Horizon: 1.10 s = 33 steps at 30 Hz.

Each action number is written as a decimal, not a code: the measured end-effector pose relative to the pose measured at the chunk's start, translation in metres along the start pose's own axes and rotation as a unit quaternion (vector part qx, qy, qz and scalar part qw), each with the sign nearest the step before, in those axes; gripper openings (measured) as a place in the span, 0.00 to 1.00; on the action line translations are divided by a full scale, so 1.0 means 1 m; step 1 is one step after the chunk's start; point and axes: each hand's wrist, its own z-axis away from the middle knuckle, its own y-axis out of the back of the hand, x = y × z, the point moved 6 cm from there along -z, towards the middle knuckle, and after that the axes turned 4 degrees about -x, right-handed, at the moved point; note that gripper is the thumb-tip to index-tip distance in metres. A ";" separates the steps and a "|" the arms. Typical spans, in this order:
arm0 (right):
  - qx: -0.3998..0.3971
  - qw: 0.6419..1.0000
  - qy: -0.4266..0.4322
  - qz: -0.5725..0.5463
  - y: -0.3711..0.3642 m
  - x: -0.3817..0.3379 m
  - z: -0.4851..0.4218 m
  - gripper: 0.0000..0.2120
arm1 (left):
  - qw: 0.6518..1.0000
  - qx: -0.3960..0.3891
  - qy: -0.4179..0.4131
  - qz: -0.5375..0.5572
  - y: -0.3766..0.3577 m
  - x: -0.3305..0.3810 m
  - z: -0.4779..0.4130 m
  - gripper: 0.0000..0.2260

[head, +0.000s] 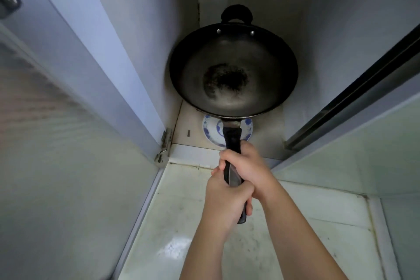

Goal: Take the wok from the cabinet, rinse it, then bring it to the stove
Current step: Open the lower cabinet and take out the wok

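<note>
Ahead of our left grip [227,200] and right grip [246,166], both clenched on its handle [231,141], the wok [234,70] isn't out of the cabinet [181,7] yet; rinse and stove remain.

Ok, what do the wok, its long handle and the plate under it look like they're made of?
Wok: dark metal, likely carbon steel or iron; dull sheen, bright rivets, blackened centre. Handle: seemingly black plastic over a metal strip that shows bare near the rim. Plate: probably glazed ceramic; glossy white with blue pattern.

The pale cabinet floor [192,118] carries a blue-and-white plate [211,132] and a small dark bit [188,132] beside it.
</note>
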 end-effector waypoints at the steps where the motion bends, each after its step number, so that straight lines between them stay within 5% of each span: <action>1: -0.002 1.000 -0.003 0.019 -0.003 -0.004 0.012 0.13 | 1.000 0.002 0.016 0.004 -0.001 0.000 0.012 0.08; 9: -0.013 0.996 -0.065 0.060 -0.024 -0.031 0.095 0.17 | 0.995 0.007 0.093 0.017 -0.004 0.025 0.105 0.06; 33: -0.066 0.959 -0.203 0.189 -0.056 -0.064 0.312 0.03 | 0.968 0.061 0.233 0.072 -0.037 0.055 0.342 0.06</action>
